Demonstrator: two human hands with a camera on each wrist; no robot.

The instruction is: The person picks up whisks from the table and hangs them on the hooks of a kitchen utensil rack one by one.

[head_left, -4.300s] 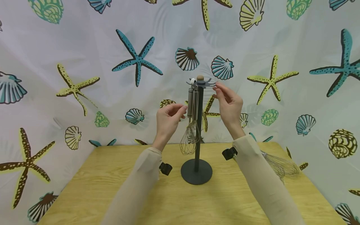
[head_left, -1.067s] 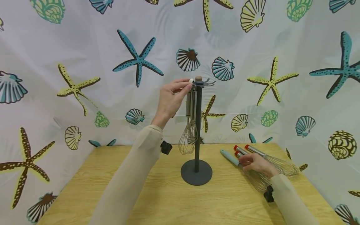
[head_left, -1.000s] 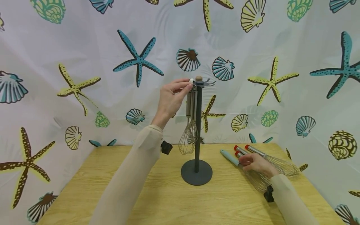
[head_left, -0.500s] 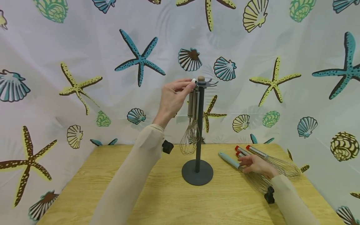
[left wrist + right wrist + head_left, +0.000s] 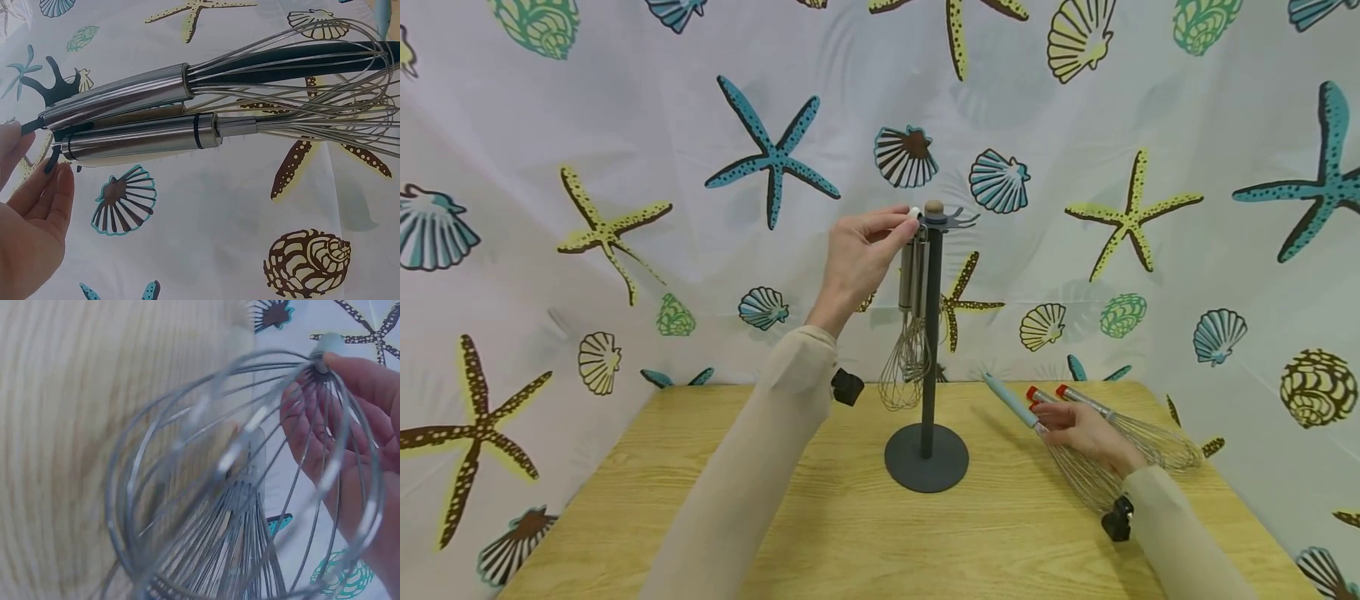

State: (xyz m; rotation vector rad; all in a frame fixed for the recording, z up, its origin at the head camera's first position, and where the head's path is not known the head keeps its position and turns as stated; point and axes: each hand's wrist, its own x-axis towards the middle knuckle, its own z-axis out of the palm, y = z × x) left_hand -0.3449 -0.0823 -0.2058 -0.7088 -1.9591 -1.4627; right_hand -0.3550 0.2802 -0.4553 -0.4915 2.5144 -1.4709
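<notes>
A dark utensil stand holds steel-handled whisks hanging from its hooks on the left side. My left hand pinches a hook of the stand at their top, thumb and fingertips at the prong ends in the left wrist view, just by the handles. Over the right of the table, my right hand pinches a whisk with a light blue handle at the neck where its wires meet. Its handle end tilts up, with a shadow on the table beneath. Its wire loops fill the right wrist view.
Several red-tipped whisks lie on the wooden table behind and beside my right hand. The stand's bare hooks point right. A curtain with shells and starfish hangs behind.
My right hand went from the stand's hooks down to the whisks on the table, and the blue-handled whisk's handle has now risen. My left hand moved up from the hanging handles to the hook.
</notes>
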